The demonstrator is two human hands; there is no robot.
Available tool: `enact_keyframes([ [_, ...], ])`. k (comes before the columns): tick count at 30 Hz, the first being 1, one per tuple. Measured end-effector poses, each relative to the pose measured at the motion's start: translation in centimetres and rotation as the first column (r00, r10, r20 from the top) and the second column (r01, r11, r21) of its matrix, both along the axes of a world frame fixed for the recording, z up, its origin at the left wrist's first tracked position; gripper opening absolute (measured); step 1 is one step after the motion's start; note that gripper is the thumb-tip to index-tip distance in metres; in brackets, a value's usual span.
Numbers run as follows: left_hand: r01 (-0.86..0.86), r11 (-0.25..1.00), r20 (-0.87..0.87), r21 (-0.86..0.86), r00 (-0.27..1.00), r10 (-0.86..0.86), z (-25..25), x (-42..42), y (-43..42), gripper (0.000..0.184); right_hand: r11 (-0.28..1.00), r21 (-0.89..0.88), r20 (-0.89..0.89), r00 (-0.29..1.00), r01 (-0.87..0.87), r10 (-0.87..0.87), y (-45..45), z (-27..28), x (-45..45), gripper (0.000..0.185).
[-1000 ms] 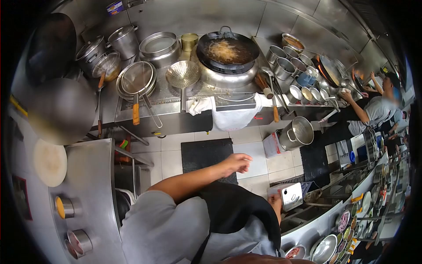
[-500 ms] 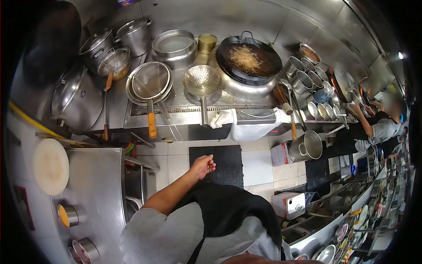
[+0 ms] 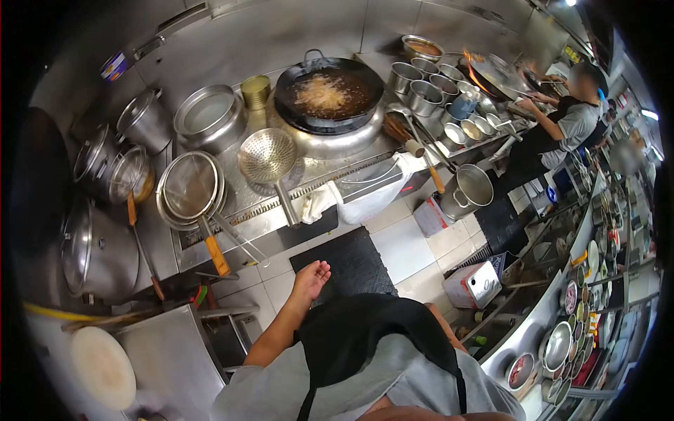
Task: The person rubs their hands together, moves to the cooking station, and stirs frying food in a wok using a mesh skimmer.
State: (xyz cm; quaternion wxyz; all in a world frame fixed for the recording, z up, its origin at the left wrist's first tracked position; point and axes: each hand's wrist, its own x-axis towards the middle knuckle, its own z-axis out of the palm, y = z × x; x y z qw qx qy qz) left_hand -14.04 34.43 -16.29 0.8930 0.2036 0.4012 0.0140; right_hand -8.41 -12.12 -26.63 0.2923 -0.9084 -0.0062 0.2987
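My left hand (image 3: 310,281) hangs in front of my body above the black floor mat (image 3: 344,259), palm partly showing and fingers loosely bent. It holds nothing. My right hand is out of sight behind my apron; only part of that arm shows. Ahead on the stove, a black wok (image 3: 328,95) holds dark bubbling oil with a pale frothy patch. Closer to me lie a perforated ladle strainer (image 3: 268,156) and mesh strainers (image 3: 188,184) with a wooden handle. A white cloth (image 3: 372,200) drapes over the stove's front edge.
Lidded pots (image 3: 144,119) stand at the left. Several metal containers (image 3: 426,97) crowd the right of the wok. A tall pot (image 3: 469,188) sits low by the stove. A co-worker (image 3: 562,126) works at a flaming wok. A steel table (image 3: 165,358) and round board (image 3: 103,367) are at lower left.
My view has turned to the right, so the stove now slants and more of the right-hand counter shows. My left hand stays low, its fingers less curled than before.
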Motion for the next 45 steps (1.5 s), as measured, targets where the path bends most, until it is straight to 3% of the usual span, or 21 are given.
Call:
enact_keyframes([
  [1, -0.004, 1.000, 0.002, 0.003, 1.000, 0.004, 0.0, 0.5, -0.2, 0.008, 0.997, -0.024, -0.110, 0.992, 0.067, -0.069, 0.2, 1.0, 0.6, 0.019],
  [3, -0.018, 1.000, 0.003, 0.009, 1.000, 0.018, -0.1, 1.2, -0.8, 0.009, 0.998, 0.067, -0.066, 0.998, 0.020, -0.015, 0.4, 4.7, 0.7, 0.021],
  [5, -0.036, 0.999, -0.004, 0.025, 0.999, 0.036, 0.0, 1.6, -1.4, 0.010, 0.969, 0.069, 0.061, 0.971, -0.237, 0.233, -1.5, 3.3, 1.2, 0.021],
  [6, -0.044, 0.998, -0.008, 0.034, 0.999, 0.044, 0.1, 1.7, -1.7, 0.011, 0.893, 0.002, 0.152, 0.883, -0.450, 0.445, -4.4, -1.4, 1.9, 0.020],
  [8, -0.069, 0.997, -0.012, 0.039, 0.997, 0.070, -0.1, 2.0, -2.3, 0.011, 0.894, -0.026, 0.076, 0.890, -0.448, 0.449, -5.7, -2.0, 2.3, 0.020],
  [9, -0.076, 0.996, -0.013, 0.040, 0.997, 0.077, -0.5, 2.2, -2.6, 0.011, 0.972, 0.000, -0.083, 0.969, -0.233, 0.232, -4.4, 1.9, 2.4, 0.019],
  [11, -0.099, 0.994, -0.014, 0.048, 0.995, 0.100, -1.5, 2.5, -3.4, 0.008, 1.000, -0.024, -0.221, 0.975, -0.004, -0.002, -4.8, 4.2, 3.0, 0.019],
  [16, -0.070, 0.993, 0.003, 0.100, 0.998, 0.070, -0.5, 5.0, -7.9, 0.008, 1.000, -0.014, -0.108, 0.994, 0.004, -0.006, -8.3, 3.5, 6.8, 0.018],
  [19, 0.017, 0.989, 0.033, 0.144, 0.999, -0.022, -0.3, 7.5, -11.1, 0.013, 0.980, 0.001, -0.284, 0.939, -0.200, 0.192, -12.0, -2.8, 10.3, 0.025],
  [22, 0.087, 0.988, 0.044, 0.131, 0.995, -0.094, -1.0, 9.8, -13.8, 0.015, 0.986, 0.132, -0.252, 0.959, -0.103, 0.134, -14.4, -3.8, 12.2, 0.024],
  [25, 0.146, 0.983, 0.054, 0.113, 0.987, -0.153, -0.7, 12.5, -16.7, 0.014, 0.987, 0.153, -0.186, 0.982, 0.050, -0.021, -16.0, -2.4, 12.4, 0.017],
  [27, 0.178, 0.975, 0.016, 0.129, 0.983, -0.182, 0.2, 14.1, -18.8, 0.012, 0.988, 0.154, -0.022, 1.000, 0.008, -0.005, -18.3, -2.5, 11.8, 0.017],
  [29, 0.219, 0.963, -0.046, 0.156, 0.976, -0.215, -0.2, 15.7, -20.3, 0.010, 0.990, 0.106, 0.014, 0.996, -0.094, 0.093, -21.0, -4.1, 10.5, 0.017],
  [31, 0.254, 0.948, -0.094, 0.190, 0.966, -0.240, 0.2, 17.4, -21.7, 0.008, 0.980, 0.025, -0.072, 0.977, -0.198, 0.199, -23.8, -6.2, 8.6, 0.018],
  [37, 0.392, 0.858, -0.123, 0.331, 0.920, -0.373, -0.1, 25.0, -24.8, 0.006, 0.996, -0.021, -0.189, 0.978, 0.089, -0.092, -25.7, -7.2, 4.9, 0.017],
  [39, 0.461, 0.792, -0.129, 0.399, 0.884, -0.450, -1.8, 27.6, -25.3, 0.009, 0.975, -0.007, -0.178, 0.959, 0.221, -0.219, -25.4, -6.9, 3.7, 0.017],
  [41, 0.530, 0.694, -0.247, 0.487, 0.846, -0.473, -2.8, 30.9, -26.0, 0.010, 0.938, 0.006, -0.165, 0.925, 0.347, -0.342, -24.7, -6.8, 2.2, 0.017],
  [43, 0.553, 0.457, -0.303, 0.697, 0.804, -0.512, -4.5, 34.2, -26.2, 0.015, 0.897, 0.017, -0.142, 0.889, 0.443, -0.436, -23.8, -6.6, 0.6, 0.017],
  [44, 0.404, 0.047, -0.311, 0.913, 0.768, -0.559, -5.9, 35.7, -25.6, 0.017, 0.876, 0.022, -0.124, 0.871, 0.481, -0.475, -23.2, -6.7, -0.2, 0.017],
  [45, 0.129, -0.354, -0.331, 0.926, 0.729, -0.599, -7.7, 37.4, -24.7, 0.019, 0.860, 0.023, -0.101, 0.857, 0.510, -0.505, -22.7, -7.0, -1.0, 0.017],
])
